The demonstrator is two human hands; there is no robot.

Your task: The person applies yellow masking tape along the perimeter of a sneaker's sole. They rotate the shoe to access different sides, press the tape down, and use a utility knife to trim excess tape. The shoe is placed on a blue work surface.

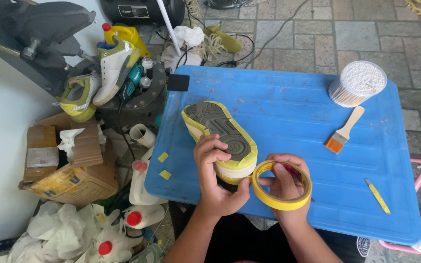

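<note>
Near the blue bench's [288, 102] front edge, I see my left hand [215, 180] grasping the upturned shoe [220, 134], my right hand [286, 187] gripping the yellow tape roll [282, 185].

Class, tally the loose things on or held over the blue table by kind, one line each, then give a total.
Shoe, sole up, held by the left hand: 1
Yellow masking tape roll, in the right hand: 1
Paintbrush: 1
Tub of cotton swabs: 1
Yellow utility knife: 1
Total: 5
</note>
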